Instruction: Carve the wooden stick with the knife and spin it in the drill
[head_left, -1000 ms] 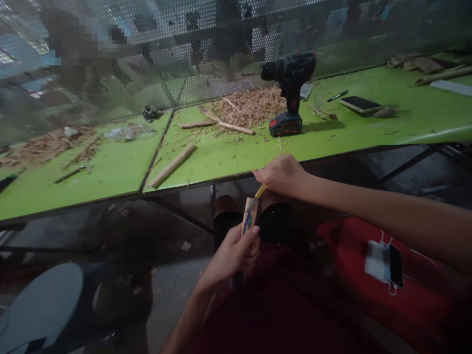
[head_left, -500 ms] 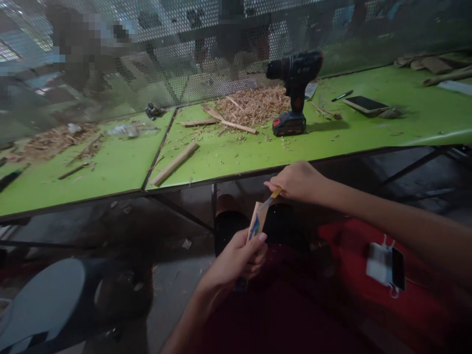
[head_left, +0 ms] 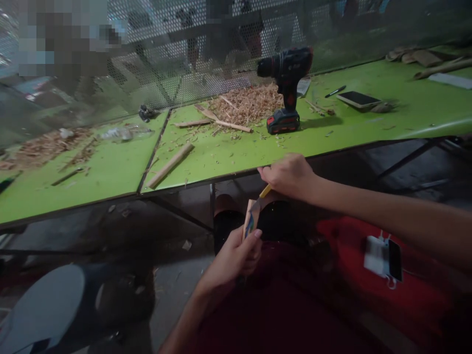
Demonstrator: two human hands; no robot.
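My left hand (head_left: 239, 253) is wrapped round a flat strip of wood (head_left: 252, 217) with a blue and green marking on its face. The strip points up and away from my lap, and its lower end is hidden in my palm. In my right hand (head_left: 289, 176) is a utility knife (head_left: 264, 191) with a yellow handle, gripped in a closed fist. Its thin blade reaches down to the strip and lies against the face near the upper end. Both hands are below the front edge of the green table (head_left: 221, 160).
On the table stand a cordless drill (head_left: 287, 88), a heap of wood shavings (head_left: 247, 104), a round wooden stick (head_left: 170, 165) and a phone (head_left: 358, 99). A perforated screen (head_left: 206, 64) rises behind. A grey stool (head_left: 44, 305) is at lower left; a red seat (head_left: 346, 255) holds charging devices.
The knife blade has moved further down the wood strip, toward my left hand. My whole view has shifted slightly, so the table things appear a little further left.
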